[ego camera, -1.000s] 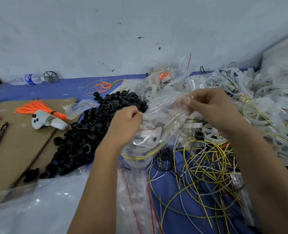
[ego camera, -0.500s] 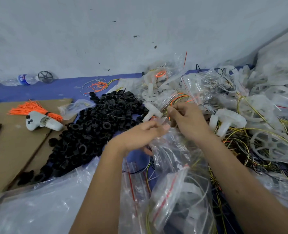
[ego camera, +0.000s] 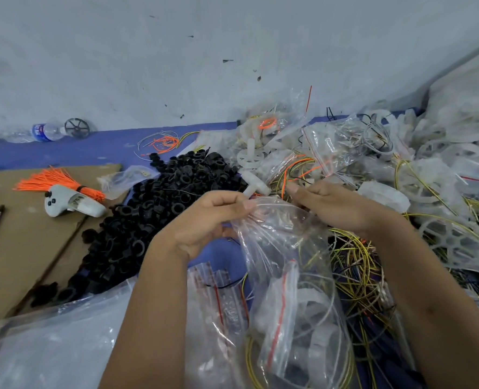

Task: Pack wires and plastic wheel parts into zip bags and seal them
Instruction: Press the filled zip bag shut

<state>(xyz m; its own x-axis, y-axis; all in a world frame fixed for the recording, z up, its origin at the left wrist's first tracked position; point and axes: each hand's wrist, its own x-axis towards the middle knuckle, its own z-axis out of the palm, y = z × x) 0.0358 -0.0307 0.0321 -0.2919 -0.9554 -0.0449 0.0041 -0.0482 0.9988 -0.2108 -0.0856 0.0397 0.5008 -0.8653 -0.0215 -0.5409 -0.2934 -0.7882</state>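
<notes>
Blue cloth [ego camera: 98,148] under a scuffed white wall [ego camera: 120,57] is the whole workspace, and it's chaos: a heap of black rings [ego camera: 154,209] in the middle, white plastic wheel parts [ego camera: 457,153] piled right, a tangle of yellow wires [ego camera: 356,262] below them.

Both hands are on one clear zip bag [ego camera: 283,240]. The left hand [ego camera: 210,217] pinches its upper left edge between thumb and fingertips; the right hand [ego camera: 336,204] has curled fingers on the other side of the top edge, though I can't tell exactly how they sit on the plastic. So the bag is between the hands, just above the cloth, draped toward the person.

Its long axis runs from the pinched top, away from the camera, down toward the bottom of the view, mouth end up. A filled bag with a red zip line [ego camera: 280,313] shows beneath it.

What could go wrong, I reckon: the film is slick and crumpled, so it could slip out of the pinch. Also loose wires right next to it could snag in the zip and stop it sealing.
</notes>
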